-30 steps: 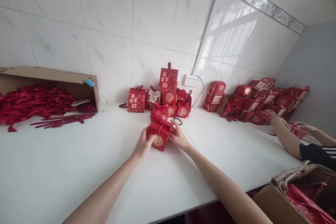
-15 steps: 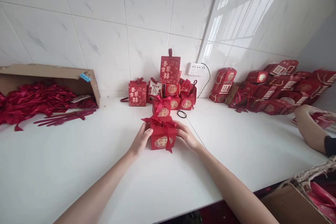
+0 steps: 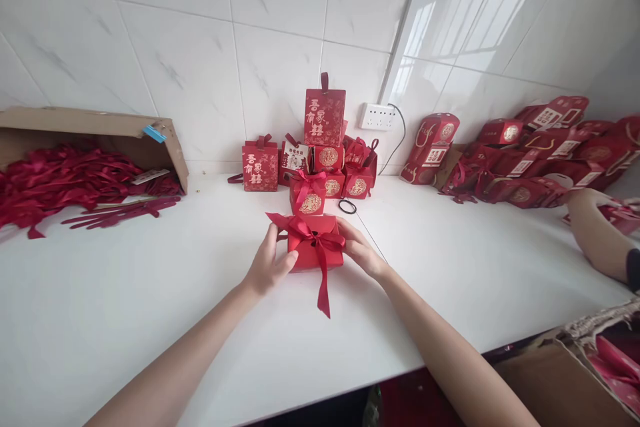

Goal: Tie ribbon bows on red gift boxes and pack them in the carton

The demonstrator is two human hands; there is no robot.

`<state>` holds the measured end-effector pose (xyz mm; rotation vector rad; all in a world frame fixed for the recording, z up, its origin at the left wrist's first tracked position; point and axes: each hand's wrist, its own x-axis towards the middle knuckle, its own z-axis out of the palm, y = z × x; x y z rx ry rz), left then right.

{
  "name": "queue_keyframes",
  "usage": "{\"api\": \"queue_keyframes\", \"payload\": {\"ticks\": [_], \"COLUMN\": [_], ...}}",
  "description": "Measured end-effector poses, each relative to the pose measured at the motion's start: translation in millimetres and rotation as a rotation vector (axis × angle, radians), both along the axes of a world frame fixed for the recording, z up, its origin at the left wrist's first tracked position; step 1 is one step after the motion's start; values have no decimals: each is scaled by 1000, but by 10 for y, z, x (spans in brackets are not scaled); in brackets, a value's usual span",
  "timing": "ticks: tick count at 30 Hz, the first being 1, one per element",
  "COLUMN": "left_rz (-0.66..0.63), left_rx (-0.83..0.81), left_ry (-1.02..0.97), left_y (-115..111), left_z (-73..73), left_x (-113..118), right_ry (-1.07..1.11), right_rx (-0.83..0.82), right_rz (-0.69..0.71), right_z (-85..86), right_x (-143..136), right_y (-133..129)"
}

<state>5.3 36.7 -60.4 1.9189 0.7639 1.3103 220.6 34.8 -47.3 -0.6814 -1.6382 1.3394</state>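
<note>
Red box [image 3: 301, 256] held between both my hands.
My left hand [image 3: 267, 264] is curved around its left side, thumb at the near edge; my right hand [image 3: 363, 252] grips the right side, beside the ribbon bow [image 3: 325, 240]. Box's top faces me, at the white table [image 3: 280, 353], just before another ribboned box [image 3: 310, 203].

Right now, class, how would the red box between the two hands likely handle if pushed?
The red box should keep its shape, judging by its flat panels. Straight edges make rolling unlikely. Its ribbon is likely floppy: one end hangs loose.
</note>
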Motion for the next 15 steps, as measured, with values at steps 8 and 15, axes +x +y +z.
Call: {"api": "queue_keyframes", "payload": {"ticks": [8,15], "left_rz": [50,64], "left_rx": [-38,-47], "left_ry": [-3,2], "left_y": [-38,-68], "left_z": [21,35], "left_x": [25,22], "right_ry": [-10,-37], "right_rx": [-28,5], "right_rz": [-6,-32], "right_z": [20,33], "right_x": [-19,-43], "right_y": [-33,-35]}}
